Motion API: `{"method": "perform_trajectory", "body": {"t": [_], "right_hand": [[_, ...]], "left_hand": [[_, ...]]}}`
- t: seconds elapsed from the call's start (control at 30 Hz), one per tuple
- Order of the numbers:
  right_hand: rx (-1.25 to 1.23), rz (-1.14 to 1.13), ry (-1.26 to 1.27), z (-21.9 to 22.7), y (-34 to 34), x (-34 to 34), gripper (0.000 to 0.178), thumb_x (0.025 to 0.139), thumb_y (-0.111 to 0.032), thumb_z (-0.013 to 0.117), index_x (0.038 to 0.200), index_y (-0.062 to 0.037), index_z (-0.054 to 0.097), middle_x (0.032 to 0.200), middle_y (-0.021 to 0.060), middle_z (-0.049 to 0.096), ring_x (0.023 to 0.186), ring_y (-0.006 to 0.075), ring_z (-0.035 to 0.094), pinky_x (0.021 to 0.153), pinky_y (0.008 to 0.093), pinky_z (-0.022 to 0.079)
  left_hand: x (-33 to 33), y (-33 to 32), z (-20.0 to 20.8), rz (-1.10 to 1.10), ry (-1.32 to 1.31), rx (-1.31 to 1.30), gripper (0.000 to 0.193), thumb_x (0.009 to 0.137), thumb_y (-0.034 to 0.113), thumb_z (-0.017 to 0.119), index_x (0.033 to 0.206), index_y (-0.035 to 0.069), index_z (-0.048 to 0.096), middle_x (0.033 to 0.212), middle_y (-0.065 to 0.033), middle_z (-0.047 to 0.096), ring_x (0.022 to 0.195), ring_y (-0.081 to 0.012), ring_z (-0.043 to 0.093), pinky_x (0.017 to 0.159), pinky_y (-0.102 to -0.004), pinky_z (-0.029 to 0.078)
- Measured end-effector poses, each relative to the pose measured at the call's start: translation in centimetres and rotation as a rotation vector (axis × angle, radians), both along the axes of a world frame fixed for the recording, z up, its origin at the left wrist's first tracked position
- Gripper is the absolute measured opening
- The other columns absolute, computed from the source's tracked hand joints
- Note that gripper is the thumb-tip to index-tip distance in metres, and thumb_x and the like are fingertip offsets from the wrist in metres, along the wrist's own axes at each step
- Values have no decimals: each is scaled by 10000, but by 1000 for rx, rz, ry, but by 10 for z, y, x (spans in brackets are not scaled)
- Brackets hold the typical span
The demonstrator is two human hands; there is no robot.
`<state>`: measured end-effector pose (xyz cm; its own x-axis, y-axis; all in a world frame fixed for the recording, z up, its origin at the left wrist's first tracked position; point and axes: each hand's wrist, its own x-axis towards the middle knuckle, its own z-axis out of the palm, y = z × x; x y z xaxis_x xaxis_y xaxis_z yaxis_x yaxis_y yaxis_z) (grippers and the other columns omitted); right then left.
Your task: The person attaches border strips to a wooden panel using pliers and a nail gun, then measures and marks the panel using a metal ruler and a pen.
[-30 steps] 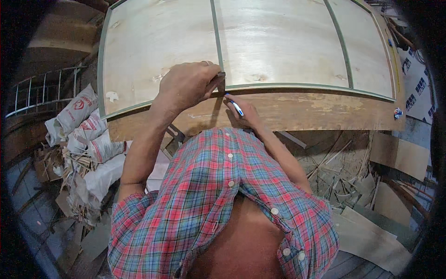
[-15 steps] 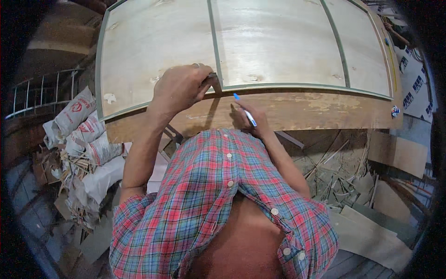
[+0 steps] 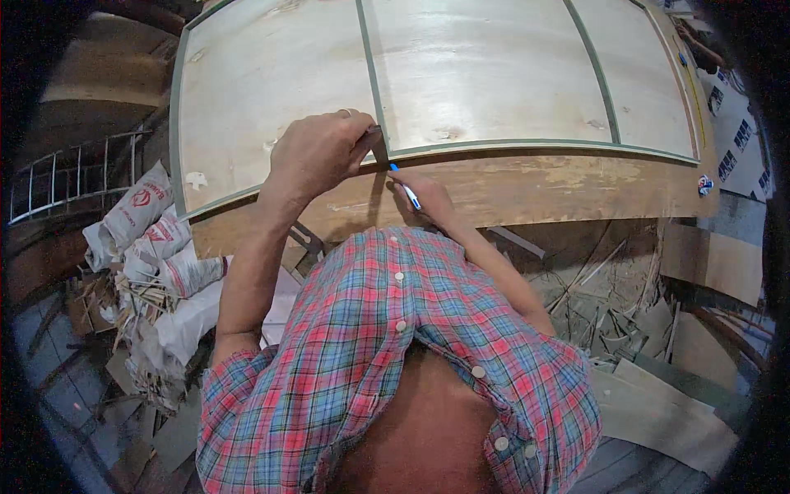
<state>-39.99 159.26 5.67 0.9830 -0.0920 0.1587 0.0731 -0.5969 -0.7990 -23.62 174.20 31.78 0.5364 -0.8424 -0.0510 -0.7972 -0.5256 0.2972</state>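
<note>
A pale wooden panel (image 3: pixel 494 90), framed and divided by green strips, lies on a wooden workbench (image 3: pixel 527 191). At its near edge, by the lower end of a green divider (image 3: pixel 370 66), my left hand (image 3: pixel 319 152) is closed on a dark, narrow flat piece (image 3: pixel 380 150) whose kind I cannot make out. The piece stands across the panel's edge, partly hidden by my fingers. My right hand (image 3: pixel 429 198) grips a blue-and-white pen (image 3: pixel 411 194), its blue end pointing up and left, close beside the foot of the dark piece. Whether the pen touches it, I cannot tell.
White sacks (image 3: pixel 140 202) and wood scraps (image 3: pixel 160 309) are heaped at the left, below a metal rack (image 3: pixel 78 173). Offcuts and sticks (image 3: pixel 605 309) litter the floor at right. A small can-like object (image 3: pixel 705 185) sits on the bench's right end.
My right hand has moved left with the pen, bringing its blue end up to the dark piece. My left hand keeps its hold near the same spot; the view has shifted slightly.
</note>
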Motion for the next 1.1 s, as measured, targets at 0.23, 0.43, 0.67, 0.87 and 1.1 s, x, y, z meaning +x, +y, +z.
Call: {"method": "perform_trajectory", "body": {"t": [0.23,0.43,0.67,0.87,1.1], "right_hand": [[22,-14,47,-13,-2,3,328,1005,-256,633,1313,-155,682,1116,188,743,969,412,719,789,487,582],[242,-36,5,24,-3,-1,309,1003,-181,657,1303,-118,689,1081,133,772,895,252,746,757,368,588],[758,-140,203,91,-17,-15,224,1035,-190,643,1177,-50,746,898,77,777,827,132,716,703,275,562],[672,-207,0,85,-28,-16,230,1052,-202,584,1060,-13,714,852,41,701,778,135,670,704,321,538],[874,-393,183,82,-35,-23,349,1095,-225,499,1383,-42,570,843,23,613,662,69,533,609,248,462]], "left_hand": [[-2,4,3,31,48,12,145,975,236,679,1039,106,689,880,-138,712,816,-359,704,704,-469,541],[0,13,0,49,33,-10,150,971,220,690,1051,94,701,849,-149,708,798,-362,701,701,-469,533],[2,15,-1,90,49,1,183,974,265,674,999,86,702,894,-137,712,858,-367,697,742,-483,545],[2,13,1,103,84,-3,159,966,234,684,990,77,702,874,-138,703,839,-369,693,735,-485,540],[6,16,-1,66,88,-10,176,973,230,698,1039,68,717,906,-150,735,841,-368,711,720,-459,541]]}}
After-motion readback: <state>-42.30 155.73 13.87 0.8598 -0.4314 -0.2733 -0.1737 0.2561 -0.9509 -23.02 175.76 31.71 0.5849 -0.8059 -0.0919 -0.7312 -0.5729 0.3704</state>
